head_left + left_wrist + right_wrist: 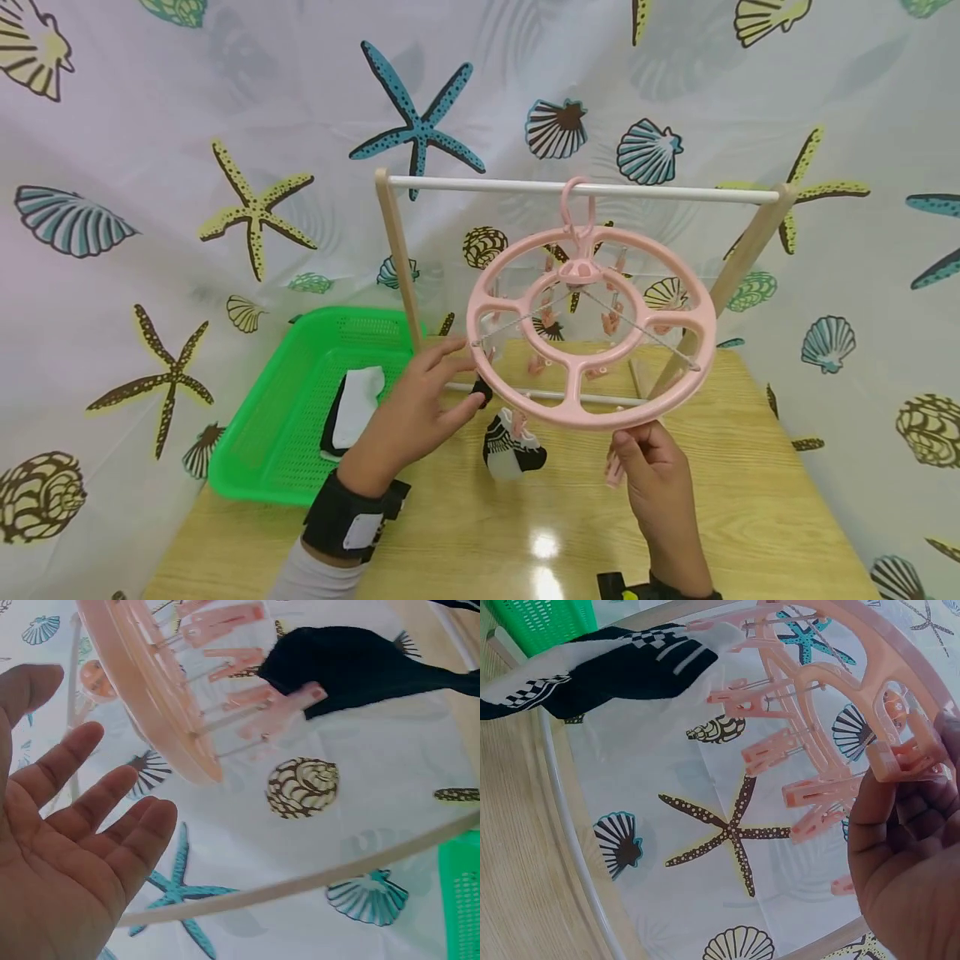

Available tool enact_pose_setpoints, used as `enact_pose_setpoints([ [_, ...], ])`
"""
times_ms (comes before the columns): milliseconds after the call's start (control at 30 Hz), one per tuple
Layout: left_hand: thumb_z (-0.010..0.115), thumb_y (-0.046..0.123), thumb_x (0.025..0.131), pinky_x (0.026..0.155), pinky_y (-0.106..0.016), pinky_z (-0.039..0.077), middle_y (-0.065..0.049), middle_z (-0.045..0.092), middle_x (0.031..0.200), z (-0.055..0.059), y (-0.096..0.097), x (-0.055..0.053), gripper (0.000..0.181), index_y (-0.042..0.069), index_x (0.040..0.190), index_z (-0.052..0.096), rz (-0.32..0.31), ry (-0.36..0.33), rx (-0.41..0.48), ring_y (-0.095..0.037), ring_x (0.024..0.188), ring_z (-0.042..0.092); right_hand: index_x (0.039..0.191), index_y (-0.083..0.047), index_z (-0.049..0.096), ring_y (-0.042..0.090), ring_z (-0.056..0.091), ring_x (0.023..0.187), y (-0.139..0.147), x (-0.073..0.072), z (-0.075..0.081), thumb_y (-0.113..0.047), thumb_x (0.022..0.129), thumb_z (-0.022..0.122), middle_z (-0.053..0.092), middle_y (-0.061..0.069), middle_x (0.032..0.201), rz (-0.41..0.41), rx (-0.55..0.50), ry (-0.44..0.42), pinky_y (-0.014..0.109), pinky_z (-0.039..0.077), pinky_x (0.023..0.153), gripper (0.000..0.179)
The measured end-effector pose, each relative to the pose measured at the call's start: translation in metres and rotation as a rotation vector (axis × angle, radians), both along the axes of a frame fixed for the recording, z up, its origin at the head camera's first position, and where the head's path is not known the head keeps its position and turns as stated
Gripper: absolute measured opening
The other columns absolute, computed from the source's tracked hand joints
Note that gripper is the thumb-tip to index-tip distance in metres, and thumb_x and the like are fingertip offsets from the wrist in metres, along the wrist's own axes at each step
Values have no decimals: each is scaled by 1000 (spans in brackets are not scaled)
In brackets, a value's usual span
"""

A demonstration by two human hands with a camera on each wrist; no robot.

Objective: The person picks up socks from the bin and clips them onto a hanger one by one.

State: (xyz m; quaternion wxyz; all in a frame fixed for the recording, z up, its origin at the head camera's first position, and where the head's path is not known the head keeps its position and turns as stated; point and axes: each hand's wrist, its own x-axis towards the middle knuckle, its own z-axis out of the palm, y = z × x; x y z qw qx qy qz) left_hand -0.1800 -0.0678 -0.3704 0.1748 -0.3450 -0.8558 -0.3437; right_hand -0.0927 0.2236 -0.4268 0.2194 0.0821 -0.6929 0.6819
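A round pink clip hanger (573,392) hangs by its hook from a white rod. My left hand (420,408) is at the hanger's left rim, fingers spread and loosely bent, holding nothing; the left wrist view shows a gap to the ring. At the front rim my right hand (660,475) has curled fingers on a pink clothespin (907,754), just under the ring. A black-and-white patterned sock (510,450) hangs from a clip at the front left. A black sock (352,671) hangs from another clip, partly hidden by my left hand in the head view.
The wooden stand (401,258) carries the white rod (480,185). On the left is a green basket (262,417) with a white sock (358,408) over something black. All stand on a wooden table (720,500), before a shell-patterned curtain (315,100).
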Motion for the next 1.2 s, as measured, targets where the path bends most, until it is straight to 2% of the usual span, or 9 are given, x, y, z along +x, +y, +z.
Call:
enact_pose_setpoints([
  [100,75,22,91,99,-51,46,-15,51,141,-9,-15,-7,35,6,121,67,78,-101,8,-35,130,49,87,12,50,14,57,58,0,0,-1,8,99,52,55,13,73,8,-24,2,23,50,54,12],
  [200,72,22,93,94,-53,48,-18,53,138,-21,-36,-16,33,3,119,67,204,-182,2,-38,124,53,88,12,50,13,57,60,-1,1,-3,8,99,52,56,11,74,18,-25,1,22,50,55,12],
  [367,64,22,98,87,-55,48,-25,55,131,-31,-73,-39,32,-2,119,64,354,-330,55,-42,113,56,90,12,51,13,58,60,-3,2,-3,6,99,53,57,8,73,15,-18,-9,22,50,55,11],
  [467,59,24,100,89,-55,46,-25,55,130,-43,-91,-59,32,-2,119,64,383,-419,85,-42,115,55,90,12,50,13,58,59,-5,3,-3,6,99,52,57,8,72,11,-31,-10,22,50,54,11],
  [600,55,24,102,88,-53,46,-24,60,123,-72,-111,-86,31,-2,116,65,394,-532,73,-40,111,57,90,14,50,12,58,62,-7,3,-4,8,100,49,58,9,75,29,-63,31,21,50,56,12],
  [767,49,22,102,85,-52,48,-32,53,128,-99,-126,-103,41,-10,128,54,432,-757,-30,-45,111,55,92,6,54,12,59,64,-5,5,-5,5,102,47,57,10,77,50,-20,-4,21,51,58,12],
  [967,49,23,100,89,-54,51,-39,25,148,-123,-131,-118,70,-15,150,18,460,-1038,-62,-53,129,40,92,5,52,13,58,64,-3,4,-5,4,102,46,57,9,77,61,-25,-18,22,52,57,12],
  [1033,50,23,99,89,-54,52,-40,21,149,-128,-128,-119,74,-15,151,11,485,-1079,-60,-53,131,37,91,8,52,14,58,62,-4,3,-5,6,102,46,57,10,76,70,-45,11,22,51,56,12],
  [1200,49,19,97,83,-53,53,-43,30,142,-133,-120,-116,72,-22,145,16,565,-1022,-72,-54,124,43,92,12,52,16,58,59,-6,2,-4,11,100,45,57,13,74,92,-60,80,24,50,52,11],
])
